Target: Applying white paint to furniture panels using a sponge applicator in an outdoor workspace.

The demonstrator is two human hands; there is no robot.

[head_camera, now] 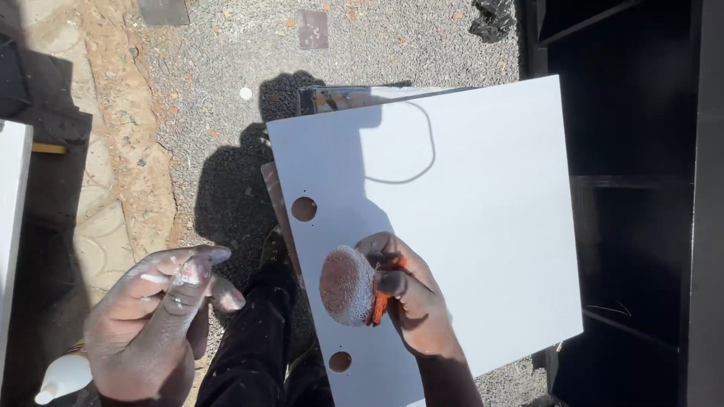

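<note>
White cabinet door panel (483, 226) lying flat over gravel ground (226, 68), two round hinge holes (304, 209) along its left edge. Right hand (411, 301) clenched on a dust-caked orange sanding pad (348, 285), pressed to the panel between those holes. Left hand (154, 320) off the panel's left edge, paint-smeared, fingers loosely curled, grasping nothing visible. Surface already even white; judged mostly finished. Open room across the panel's upper right; black cabinet (633, 188) crowding its right edge.

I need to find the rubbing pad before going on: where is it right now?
In the head view, the rounded pad is in the right hand, pressed on the white panel near its left edge, between the two round holes.
</note>
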